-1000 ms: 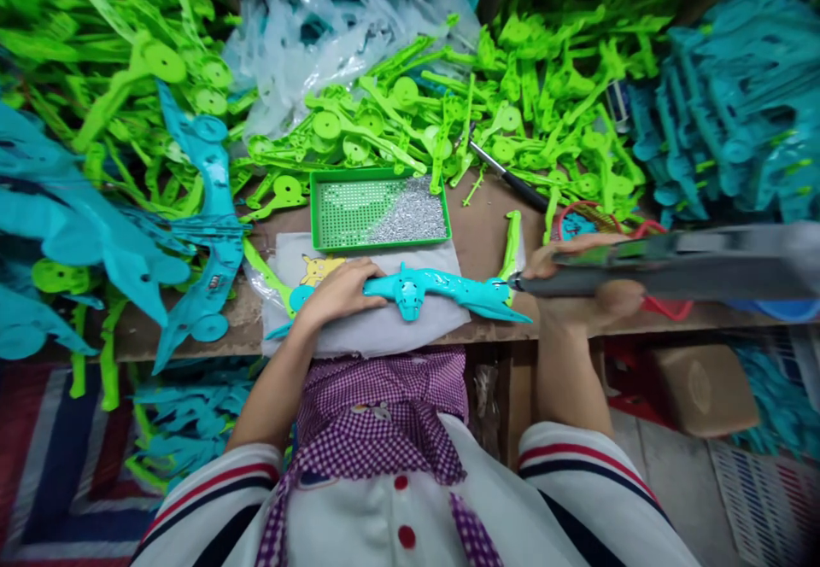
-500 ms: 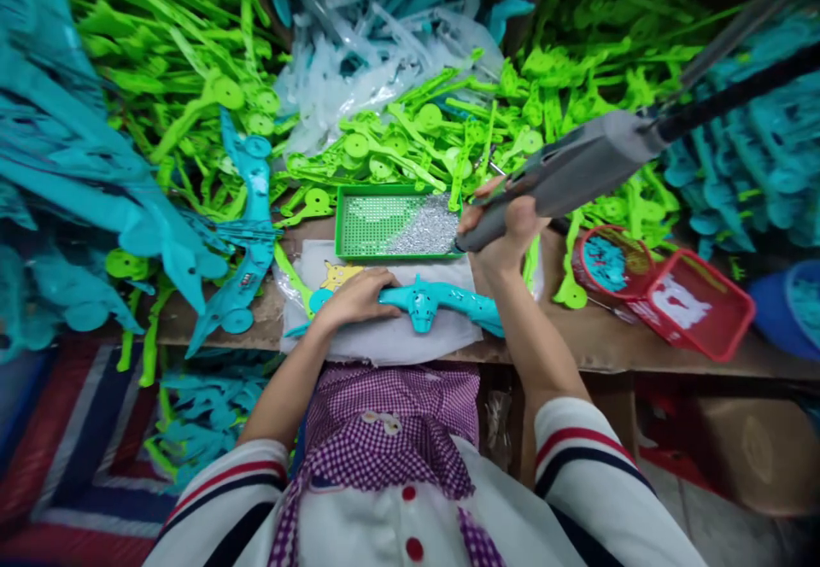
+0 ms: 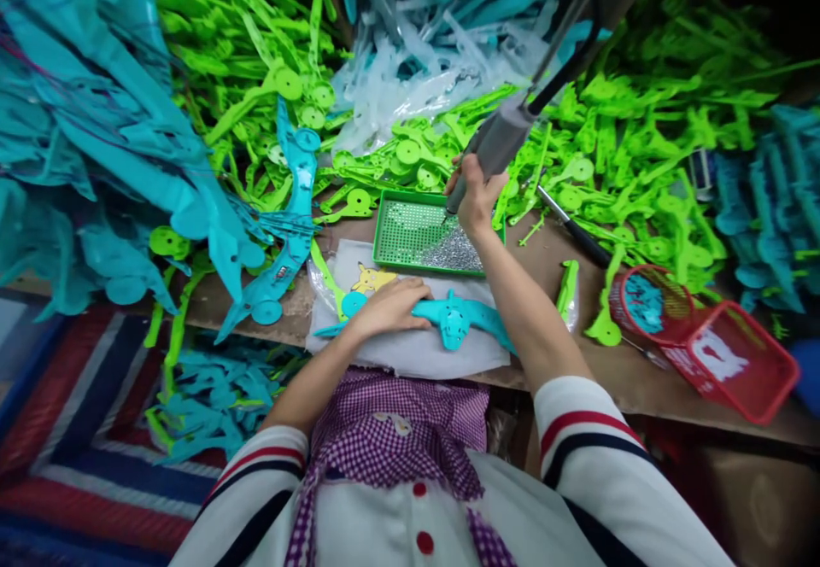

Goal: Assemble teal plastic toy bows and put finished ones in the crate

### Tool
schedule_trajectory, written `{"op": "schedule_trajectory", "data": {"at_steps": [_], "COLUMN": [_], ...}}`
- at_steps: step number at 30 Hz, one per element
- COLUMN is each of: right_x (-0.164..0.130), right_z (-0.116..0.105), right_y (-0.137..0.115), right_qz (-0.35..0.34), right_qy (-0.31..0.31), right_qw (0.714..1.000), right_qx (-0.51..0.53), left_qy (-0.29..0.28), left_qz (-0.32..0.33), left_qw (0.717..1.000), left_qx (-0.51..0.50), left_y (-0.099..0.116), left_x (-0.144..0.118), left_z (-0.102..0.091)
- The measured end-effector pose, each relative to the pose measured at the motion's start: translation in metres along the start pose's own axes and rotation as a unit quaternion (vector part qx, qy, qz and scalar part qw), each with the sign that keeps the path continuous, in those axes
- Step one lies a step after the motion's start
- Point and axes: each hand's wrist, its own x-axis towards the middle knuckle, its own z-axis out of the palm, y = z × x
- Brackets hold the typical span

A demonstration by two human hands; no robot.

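Head view: right hand (image 3: 477, 200) has a closed grip around a grey powered screwdriver (image 3: 496, 144), cable running up out of frame. Tool is tilted, tip pointing down-left into the green tray (image 3: 390, 230) of small silver screws (image 3: 454, 251). Tip sits right at the screw pile, near the tray's right half; can't tell whether a screw is on the bit.

Left hand (image 3: 388, 306) lies flat, fingers curled lightly over the left part of the teal toy piece (image 3: 458, 319), pinning it to the white cloth (image 3: 410, 349) at the desk (image 3: 551, 260) front edge. Not a full grasp, more a hold-down.

Key relation: the teal piece lies below the tray, toward the person, so it's nearer the body than the driver tip. Its long axis runs left-right across the cloth, roughly parallel to the desk edge. Left hand is on it; right hand is apart from it, up at the tray, with the right forearm crossing over the piece's right end.

Around: heaps of green and teal plastic parts, a red basket (image 3: 736, 362) on the right, a loose black-handled tool (image 3: 573, 225) right of the tray.
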Motion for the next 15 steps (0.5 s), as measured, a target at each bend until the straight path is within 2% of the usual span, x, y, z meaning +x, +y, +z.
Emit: {"op": "schedule_trajectory", "data": {"at_steps": [10,13,15], "right_x": [-0.001,0.006,0.007], "right_z": [-0.001,-0.003,-0.015], "right_y": [0.000,-0.022,-0.047], "right_qz": [0.019,0.006,-0.013], "right_qy": [-0.006,0.020,0.048], "right_qw": [0.999,0.999,0.999], "right_qx": [-0.028,-0.029,-0.008], "left_qy": [-0.001,-0.013,-0.020], "left_qz": [-0.008,-0.017,-0.017], "left_qw": [1.000,1.000,1.000], "left_qx": [-0.002,-0.006,-0.007], "left_y": [0.000,0.001,0.002], "left_x": [0.000,0.000,0.000], "left_z": [0.001,-0.003,-0.005]}}
